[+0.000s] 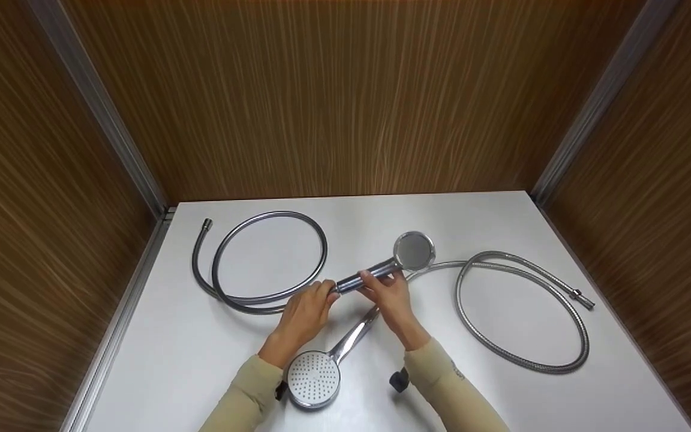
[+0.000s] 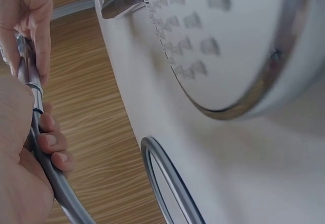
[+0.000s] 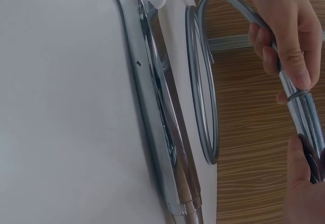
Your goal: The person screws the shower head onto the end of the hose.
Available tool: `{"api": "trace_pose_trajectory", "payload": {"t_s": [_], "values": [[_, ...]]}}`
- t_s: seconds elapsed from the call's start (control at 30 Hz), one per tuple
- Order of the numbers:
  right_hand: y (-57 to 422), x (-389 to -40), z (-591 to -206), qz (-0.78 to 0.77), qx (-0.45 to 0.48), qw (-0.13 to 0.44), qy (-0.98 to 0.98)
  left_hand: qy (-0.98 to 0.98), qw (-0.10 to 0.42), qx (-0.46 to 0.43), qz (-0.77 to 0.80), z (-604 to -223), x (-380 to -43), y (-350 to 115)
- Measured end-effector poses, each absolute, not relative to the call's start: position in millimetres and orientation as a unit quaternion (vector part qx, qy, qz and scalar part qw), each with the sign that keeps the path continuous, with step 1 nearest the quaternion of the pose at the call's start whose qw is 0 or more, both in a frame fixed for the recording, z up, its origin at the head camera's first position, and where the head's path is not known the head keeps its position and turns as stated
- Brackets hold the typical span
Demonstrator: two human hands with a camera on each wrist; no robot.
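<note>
A shower head with a round grey face and a dark chrome handle is held above the table. My right hand grips its handle partway along. At the handle's lower end, my left hand pinches the metal end fitting of a smooth grey shower hose. Fitting and handle meet end to end; whether the threads engage, I cannot tell. Below my hands lies a second shower head, white-faced with spray nozzles, its chrome handle reaching toward a braided hose. My right hand partly hides that junction.
The smooth hose loops on the left of the white table, its free end at the back left. The braided hose coils on the right, with its loose end near the right edge. Wood-patterned panels enclose the table's back and sides.
</note>
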State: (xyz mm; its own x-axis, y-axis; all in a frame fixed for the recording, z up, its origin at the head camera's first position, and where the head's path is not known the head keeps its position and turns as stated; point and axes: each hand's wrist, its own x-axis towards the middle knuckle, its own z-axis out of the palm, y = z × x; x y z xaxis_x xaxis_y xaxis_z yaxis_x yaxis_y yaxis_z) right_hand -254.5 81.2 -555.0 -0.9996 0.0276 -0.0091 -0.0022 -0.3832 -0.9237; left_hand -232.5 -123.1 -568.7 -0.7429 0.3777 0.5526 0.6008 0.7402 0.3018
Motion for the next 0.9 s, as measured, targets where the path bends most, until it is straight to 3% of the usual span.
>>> {"api": "trace_pose_trajectory", "payload": {"t_s": [0.37,0.73,0.9], "values": [[77.5,-255.7,-554.6,0.826,-0.02,0.018,-0.563,-0.907,0.182,-0.254,-0.282,-567.9,-230.6,-126.9],[80.1,-254.5,-554.7,0.837,-0.016,0.015,-0.547,-0.901,0.243,-0.271,-0.235,-568.5,-231.2,-123.2],[80.2,-253.5,-553.2,0.837,-0.02,0.016,-0.547,-0.901,0.23,-0.268,-0.254,-567.5,-230.3,-122.7]]}}
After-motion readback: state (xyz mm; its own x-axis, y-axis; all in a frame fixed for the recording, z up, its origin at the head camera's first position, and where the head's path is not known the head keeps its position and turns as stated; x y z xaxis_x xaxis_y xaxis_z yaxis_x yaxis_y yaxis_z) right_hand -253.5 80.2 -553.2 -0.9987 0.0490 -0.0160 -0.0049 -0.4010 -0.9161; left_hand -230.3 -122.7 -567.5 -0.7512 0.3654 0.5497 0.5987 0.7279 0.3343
